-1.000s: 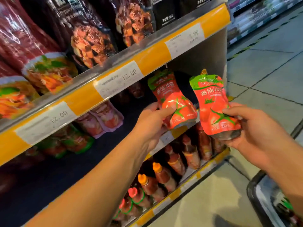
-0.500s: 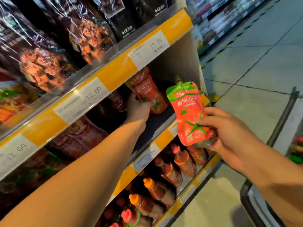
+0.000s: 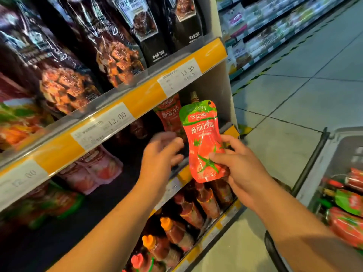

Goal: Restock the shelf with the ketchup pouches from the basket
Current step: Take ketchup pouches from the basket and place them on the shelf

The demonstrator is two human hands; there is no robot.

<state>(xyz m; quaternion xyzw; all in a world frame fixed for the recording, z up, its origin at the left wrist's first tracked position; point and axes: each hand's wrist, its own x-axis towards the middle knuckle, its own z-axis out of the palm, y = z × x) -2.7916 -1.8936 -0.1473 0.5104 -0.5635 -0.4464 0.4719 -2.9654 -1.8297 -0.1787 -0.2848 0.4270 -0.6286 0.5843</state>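
Mid shelf [image 3: 182, 171] w/ orange edge: ketchup pouch [image 3: 170, 116] upright at back, pink pouches [image 3: 94, 169] further left.

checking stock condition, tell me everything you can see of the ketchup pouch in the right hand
The ketchup pouch is a glossy red flexible pouch with a green top band, white characters and tomato pictures, narrowing at the waist. A brownish capped spout sticks up at its top left corner. It looks full and undamaged. It is held upright, slightly tilted, in front of the middle shelf's right end. The right hand holds its lower part, fingers curled over the front. The left hand is beside it, not clearly touching.
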